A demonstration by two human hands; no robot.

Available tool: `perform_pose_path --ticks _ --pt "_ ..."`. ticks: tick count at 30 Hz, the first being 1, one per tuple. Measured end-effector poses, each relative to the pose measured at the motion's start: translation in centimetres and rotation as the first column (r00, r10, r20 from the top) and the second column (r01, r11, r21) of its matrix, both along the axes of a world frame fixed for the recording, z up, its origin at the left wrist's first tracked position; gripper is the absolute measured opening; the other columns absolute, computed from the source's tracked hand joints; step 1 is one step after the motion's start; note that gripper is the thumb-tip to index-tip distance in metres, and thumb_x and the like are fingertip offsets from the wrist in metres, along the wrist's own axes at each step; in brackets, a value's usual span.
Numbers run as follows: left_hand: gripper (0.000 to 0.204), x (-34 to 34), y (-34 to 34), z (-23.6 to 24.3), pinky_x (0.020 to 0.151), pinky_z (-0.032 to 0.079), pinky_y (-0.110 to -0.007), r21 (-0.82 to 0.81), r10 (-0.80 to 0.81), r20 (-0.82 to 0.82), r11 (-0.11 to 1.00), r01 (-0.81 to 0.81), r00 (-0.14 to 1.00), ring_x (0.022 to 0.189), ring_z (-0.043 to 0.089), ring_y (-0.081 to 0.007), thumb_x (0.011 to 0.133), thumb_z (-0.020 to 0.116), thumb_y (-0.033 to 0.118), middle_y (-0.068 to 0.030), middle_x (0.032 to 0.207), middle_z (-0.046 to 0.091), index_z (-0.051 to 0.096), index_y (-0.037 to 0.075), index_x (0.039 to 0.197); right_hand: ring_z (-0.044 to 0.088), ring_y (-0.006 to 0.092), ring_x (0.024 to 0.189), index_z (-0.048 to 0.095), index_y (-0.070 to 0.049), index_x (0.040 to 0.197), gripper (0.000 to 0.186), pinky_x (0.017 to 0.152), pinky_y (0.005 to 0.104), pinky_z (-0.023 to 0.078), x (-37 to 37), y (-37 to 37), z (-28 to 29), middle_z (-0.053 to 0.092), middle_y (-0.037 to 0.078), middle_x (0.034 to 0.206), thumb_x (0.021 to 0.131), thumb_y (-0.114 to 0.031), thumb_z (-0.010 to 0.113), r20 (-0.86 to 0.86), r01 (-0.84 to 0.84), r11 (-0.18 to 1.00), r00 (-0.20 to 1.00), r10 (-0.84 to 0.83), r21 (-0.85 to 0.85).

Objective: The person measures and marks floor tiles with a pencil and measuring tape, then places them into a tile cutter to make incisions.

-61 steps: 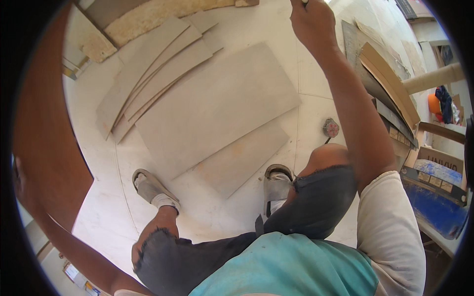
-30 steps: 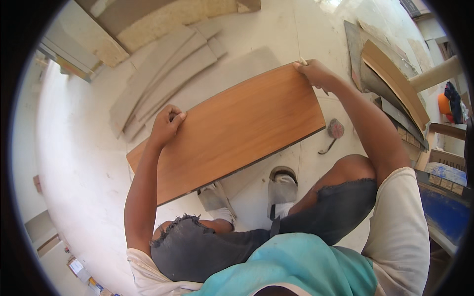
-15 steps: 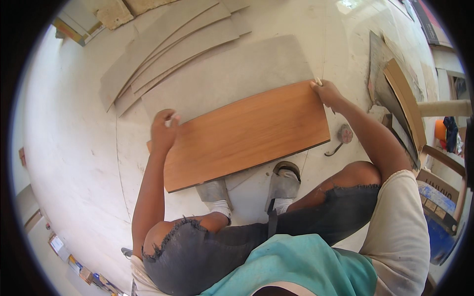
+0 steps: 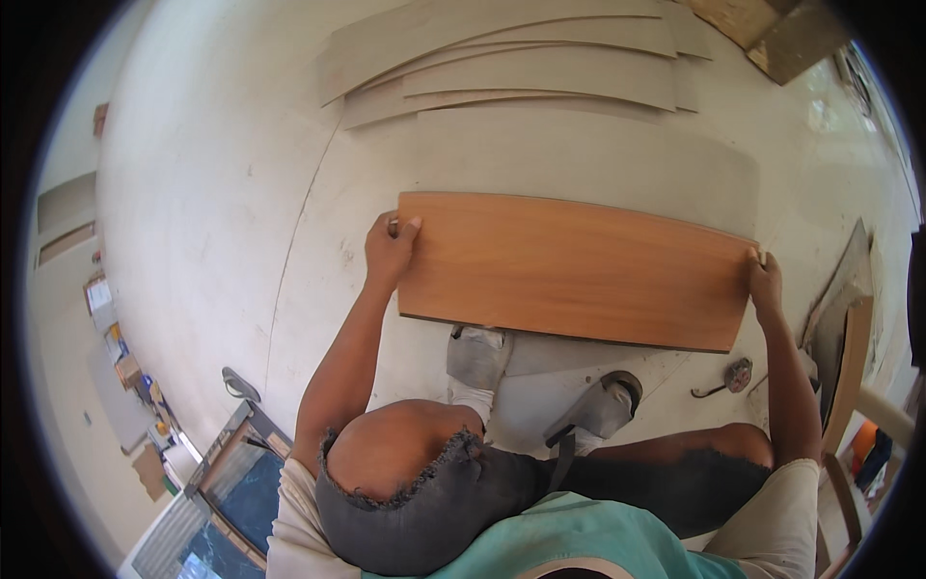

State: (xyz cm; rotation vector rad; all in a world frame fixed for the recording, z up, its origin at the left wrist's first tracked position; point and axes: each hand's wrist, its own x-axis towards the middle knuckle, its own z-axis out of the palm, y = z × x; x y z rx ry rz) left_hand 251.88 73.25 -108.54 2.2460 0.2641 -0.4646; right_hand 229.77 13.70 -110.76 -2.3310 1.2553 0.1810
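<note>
The left hand (image 4: 388, 255) and right hand (image 4: 765, 280) are curled closed on opposite ends of the board (image 4: 574, 270), probably balancing its length. Grey sheets (image 4: 550, 73) lie fanned beyond

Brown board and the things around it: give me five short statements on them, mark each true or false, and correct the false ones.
1. The left hand grips the left end of the brown board. True.
2. The right hand is resting on a knee. False: it holds the board's right end.
3. Overlapping gray panels lie beyond the board's far edge. True.
4. The small round object with a dark tail lies beside the left hand. False: it lies by the board's near right corner.
5. Two gray slippers show on the board's near side. True.
</note>
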Motion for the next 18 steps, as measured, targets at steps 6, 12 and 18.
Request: perform_pose_path --ticks 6,12,18 --pt "0.05 1.1 -4.2 3.3 0.068 0.05 -0.03 0.169 -0.025 -0.094 0.985 0.04 0.995 0.076 0.064 -0.0165 0.083 0.07 0.033 -0.0114 0.086 0.068 0.058 -0.001 0.118 0.057 0.0235 0.08 0.058 0.005 0.1 0.038 0.076 0.0372 0.044 1.0 -0.5 2.1 0.062 0.017 0.087 0.095 -0.032 0.052 -0.038 -0.027 0.998 0.999 0.03 0.062" --pt "0.048 1.1 -3.4 2.3 0.071 0.051 -0.033 0.248 -0.079 -0.015 0.965 0.08 0.997 0.079 0.065 -0.0215 0.082 0.07 0.033 -0.0137 0.088 0.069 0.06 0.0 0.115 0.057 0.0265 0.08 0.059 0.005 0.1 0.039 0.076 0.0393 0.044 1.5 0.3 1.4 0.062 0.019 0.086 0.095 -0.033 0.052 -0.004 -0.056 0.998 0.998 0.056 0.038" --pt "0.046 1.8 -2.9 0.4 0.074 0.052 -0.034 0.321 -0.165 0.032 0.936 0.146 0.986 0.084 0.067 -0.0237 0.081 0.071 0.033 -0.0154 0.093 0.069 0.062 0.002 0.114 0.059 0.0238 0.078 0.061 0.004 0.101 0.042 0.074 0.0389 0.046 1.6 0.1 2.1 0.063 0.019 0.081 0.093 -0.036 0.055 0.017 -0.08 0.996 0.997 0.08 -0.04"
